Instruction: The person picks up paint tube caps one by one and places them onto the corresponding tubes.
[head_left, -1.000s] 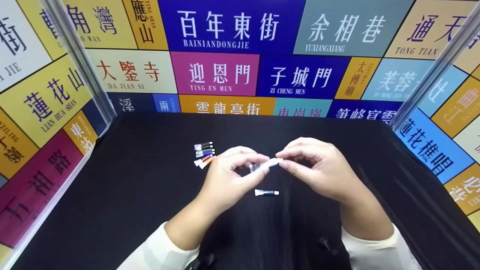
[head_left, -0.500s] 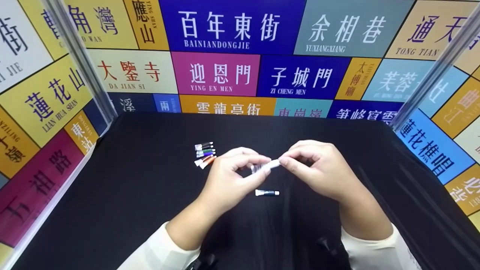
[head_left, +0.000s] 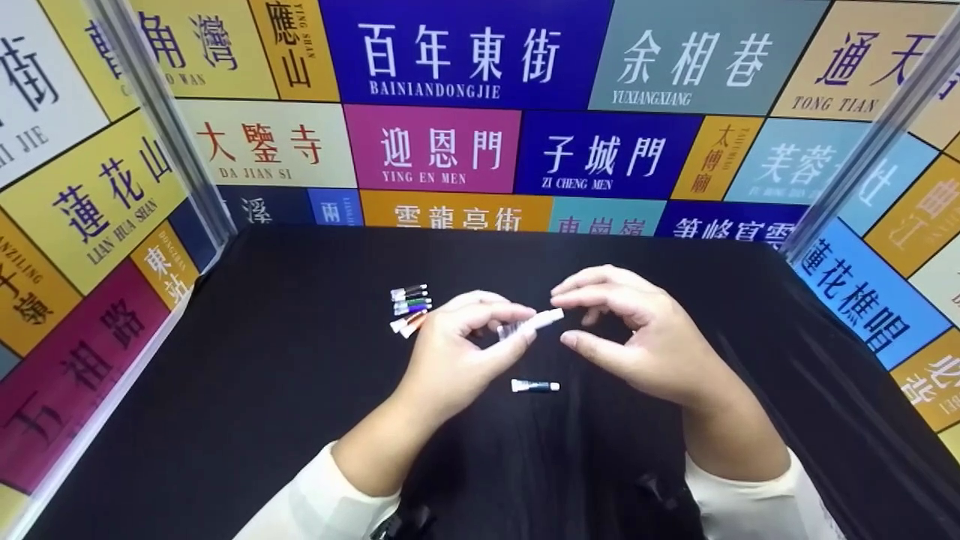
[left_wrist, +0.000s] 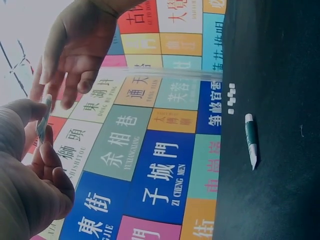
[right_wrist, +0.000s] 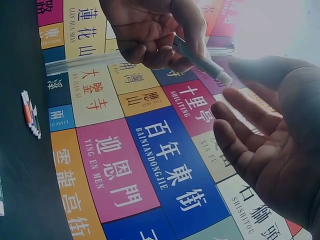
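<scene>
Black cloth (head_left: 247,420): lying under both your hands.
Teal tube (head_left: 535,385): lying just below your hands.
Left hand (head_left: 457,352): you are pinching a small tube (head_left: 531,324).
Right hand (head_left: 637,337): you are keeping it relaxed and loose, just beside the cap.
Tube cluster (head_left: 409,309): sitting beyond your left hand.

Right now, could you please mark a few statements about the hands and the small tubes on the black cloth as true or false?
1. The left hand pinches a small tube. True.
2. The right hand grips that tube's cap. False: its fingers are spread and apart from the tube.
3. A single dark tube lies on the black cloth below the hands. True.
4. The cluster of tubes lies to the right of the right hand. False: it lies beside the left hand.
5. Both hands rest flat on the cloth. False: the wrist views show them raised above it.
</scene>
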